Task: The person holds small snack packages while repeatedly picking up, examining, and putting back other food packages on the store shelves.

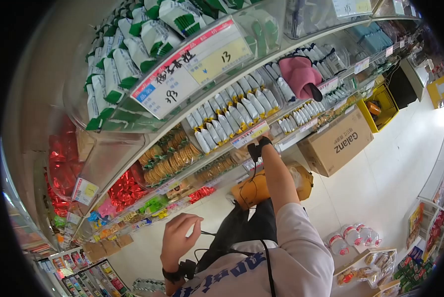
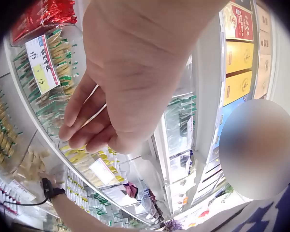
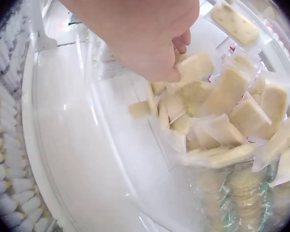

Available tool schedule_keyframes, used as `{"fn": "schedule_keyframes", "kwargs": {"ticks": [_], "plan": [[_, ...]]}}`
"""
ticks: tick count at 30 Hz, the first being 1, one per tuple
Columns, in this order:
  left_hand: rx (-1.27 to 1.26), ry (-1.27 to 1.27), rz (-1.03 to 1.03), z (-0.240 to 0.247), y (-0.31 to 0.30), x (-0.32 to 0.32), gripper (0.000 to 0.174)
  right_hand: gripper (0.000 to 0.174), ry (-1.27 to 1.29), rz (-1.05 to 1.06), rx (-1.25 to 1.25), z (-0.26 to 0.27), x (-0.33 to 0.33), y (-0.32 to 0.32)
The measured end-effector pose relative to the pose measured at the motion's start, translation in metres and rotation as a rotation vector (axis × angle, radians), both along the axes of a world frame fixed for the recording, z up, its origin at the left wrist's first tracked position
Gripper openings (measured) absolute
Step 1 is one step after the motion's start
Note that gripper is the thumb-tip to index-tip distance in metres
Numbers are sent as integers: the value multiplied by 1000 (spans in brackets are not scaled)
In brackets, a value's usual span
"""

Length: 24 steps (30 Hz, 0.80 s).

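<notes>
My right hand (image 3: 145,38) reaches down into a clear bin of individually wrapped biscuits (image 3: 224,96). Its fingers are bent, and the thumb tip lies right at a pale wrapped biscuit (image 3: 198,65); I cannot tell whether it is gripped. In the head view this hand is mostly hidden beyond the shelf edge, with the black wrist strap (image 1: 259,147) showing. My left hand (image 1: 179,239) is raised in front of the body, fingers loosely bent and holding nothing. The left wrist view shows that hand (image 2: 130,72) before the shelves.
Round biscuits in clear packs (image 3: 246,193) sit beside the bin. Above, a shelf with a price card (image 1: 192,67) bears green-and-white packets (image 1: 118,69). A pink cap-like item (image 1: 299,74) lies on packets. A Galanz carton (image 1: 336,141) and yellow basket (image 1: 383,106) stand along the shelves.
</notes>
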<state>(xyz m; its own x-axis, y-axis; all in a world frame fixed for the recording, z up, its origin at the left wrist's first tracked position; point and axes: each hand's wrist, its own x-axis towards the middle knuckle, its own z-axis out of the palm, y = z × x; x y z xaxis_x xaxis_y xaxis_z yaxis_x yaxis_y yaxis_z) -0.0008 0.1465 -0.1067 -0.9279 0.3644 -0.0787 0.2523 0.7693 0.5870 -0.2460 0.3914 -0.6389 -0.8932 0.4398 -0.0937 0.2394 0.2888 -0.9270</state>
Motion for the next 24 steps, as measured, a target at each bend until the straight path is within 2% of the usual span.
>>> {"fn": "schedule_keyframes", "kwargs": {"ticks": [6,12,15,17,18,20,21,23,24], "plan": [[51,-37,26,-8,-3,1,10,41,48,-143,-171,-17,-1,-10],[34,-58,-7,-13,-1,3,8,41,92,-156,-327,-60,-26,-5],[79,-170,87,-17,0,4,9,37,-32,-162,-382,2,-5,7],[57,-239,164,-29,-5,3,14,36,-17,-79,-160,54,15,7],[64,-257,181,-35,-7,2,16,34,79,-40,24,94,33,7],[67,-399,211,-37,-9,-2,22,30,-67,105,-456,141,78,14],[141,-424,161,-45,-13,-3,23,29,-148,178,-693,167,103,17],[288,-457,65,-79,-25,-7,25,23,-186,242,-898,235,154,17],[382,-519,101,-91,-26,-9,29,21,-182,357,-903,276,173,18]]}}
